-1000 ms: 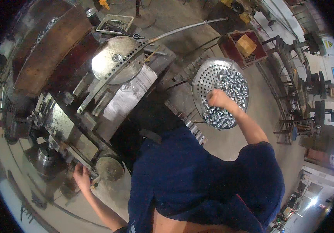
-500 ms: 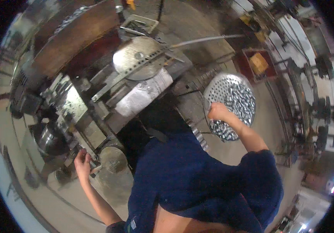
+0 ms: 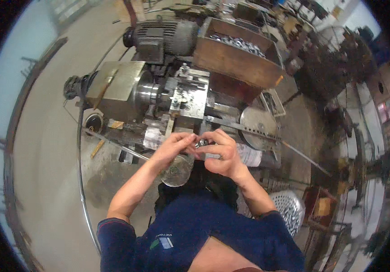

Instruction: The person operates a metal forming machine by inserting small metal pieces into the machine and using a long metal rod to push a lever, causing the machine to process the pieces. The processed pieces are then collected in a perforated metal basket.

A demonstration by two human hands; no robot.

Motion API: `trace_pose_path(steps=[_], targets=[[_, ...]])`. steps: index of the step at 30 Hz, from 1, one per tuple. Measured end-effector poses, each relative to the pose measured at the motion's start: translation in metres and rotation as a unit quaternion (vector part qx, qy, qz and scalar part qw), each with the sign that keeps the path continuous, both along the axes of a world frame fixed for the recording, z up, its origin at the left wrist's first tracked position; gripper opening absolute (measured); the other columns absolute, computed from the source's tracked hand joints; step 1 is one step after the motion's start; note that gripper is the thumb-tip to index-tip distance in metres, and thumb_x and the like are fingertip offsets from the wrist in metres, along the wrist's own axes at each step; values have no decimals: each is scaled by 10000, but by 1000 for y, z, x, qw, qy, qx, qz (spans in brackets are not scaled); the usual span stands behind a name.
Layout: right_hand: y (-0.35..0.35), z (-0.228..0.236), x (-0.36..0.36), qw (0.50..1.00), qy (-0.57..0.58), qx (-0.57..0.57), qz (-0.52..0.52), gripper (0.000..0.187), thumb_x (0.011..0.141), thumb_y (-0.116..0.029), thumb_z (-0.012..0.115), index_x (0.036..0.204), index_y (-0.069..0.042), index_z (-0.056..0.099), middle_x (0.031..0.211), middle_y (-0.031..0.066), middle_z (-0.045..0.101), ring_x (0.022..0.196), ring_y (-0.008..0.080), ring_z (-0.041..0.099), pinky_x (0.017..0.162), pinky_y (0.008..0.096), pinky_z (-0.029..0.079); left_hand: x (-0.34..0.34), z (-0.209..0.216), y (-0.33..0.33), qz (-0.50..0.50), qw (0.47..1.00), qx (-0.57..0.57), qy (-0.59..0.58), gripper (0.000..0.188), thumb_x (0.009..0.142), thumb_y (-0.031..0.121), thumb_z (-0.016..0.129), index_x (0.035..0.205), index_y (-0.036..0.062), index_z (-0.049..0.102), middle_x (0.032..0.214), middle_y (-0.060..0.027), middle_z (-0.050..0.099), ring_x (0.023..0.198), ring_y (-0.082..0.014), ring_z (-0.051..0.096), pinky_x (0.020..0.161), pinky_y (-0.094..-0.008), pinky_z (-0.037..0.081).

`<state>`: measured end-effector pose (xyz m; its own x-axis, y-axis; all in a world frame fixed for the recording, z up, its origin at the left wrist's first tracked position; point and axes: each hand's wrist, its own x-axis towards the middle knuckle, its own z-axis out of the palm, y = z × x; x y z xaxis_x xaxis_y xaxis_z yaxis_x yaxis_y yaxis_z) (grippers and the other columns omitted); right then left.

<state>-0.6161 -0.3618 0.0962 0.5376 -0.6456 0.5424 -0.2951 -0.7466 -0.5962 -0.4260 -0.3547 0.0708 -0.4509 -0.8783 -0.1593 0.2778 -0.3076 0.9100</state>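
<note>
My left hand (image 3: pixel 177 147) and my right hand (image 3: pixel 222 152) meet in front of the machine, just beyond my chest. A small shiny metal part (image 3: pixel 201 143) is pinched between their fingertips; its exact shape is partly covered by the fingers. Right behind the hands stands the machine's metal block (image 3: pixel 190 102), with a bright round chuck (image 3: pixel 145 96) to its left. Beneath my left hand is a round grey disc (image 3: pixel 177 171). A perforated metal bowl (image 3: pixel 287 199) full of similar shiny parts sits to the right, beside my right elbow.
A wooden box (image 3: pixel 238 59) of metal parts stands behind the machine, next to an electric motor (image 3: pixel 170 38). A perforated bar (image 3: pixel 245 127) crosses a large round plate (image 3: pixel 259 129) on the right. A long metal rod (image 3: pixel 118 145) slants in from the left.
My right hand has left the perforated bowl, and my left hand has left the spot beside the round disc. Both are now together at a small metal part. The view has turned to the left.
</note>
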Motion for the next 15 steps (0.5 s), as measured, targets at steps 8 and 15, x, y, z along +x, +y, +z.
trace_pose_path(steps=[8,15], targets=[[-3,1,16,997,53,-23,49,317,507,-116,581,813,-75,654,947,133,561,716,266,530,640,339,458,10,-1,0,41,993,-57,-93,256,795,245,637,753,-2,582,606,-33,565,545,-91,557,488,-217,442],[-20,24,53,976,169,-49,129,268,528,-148,611,770,-35,631,987,164,548,803,294,526,698,372,453,47,21,0,98,977,-89,-167,234,806,212,619,717,-2,591,576,-20,561,532,-85,553,483,-221,423]])
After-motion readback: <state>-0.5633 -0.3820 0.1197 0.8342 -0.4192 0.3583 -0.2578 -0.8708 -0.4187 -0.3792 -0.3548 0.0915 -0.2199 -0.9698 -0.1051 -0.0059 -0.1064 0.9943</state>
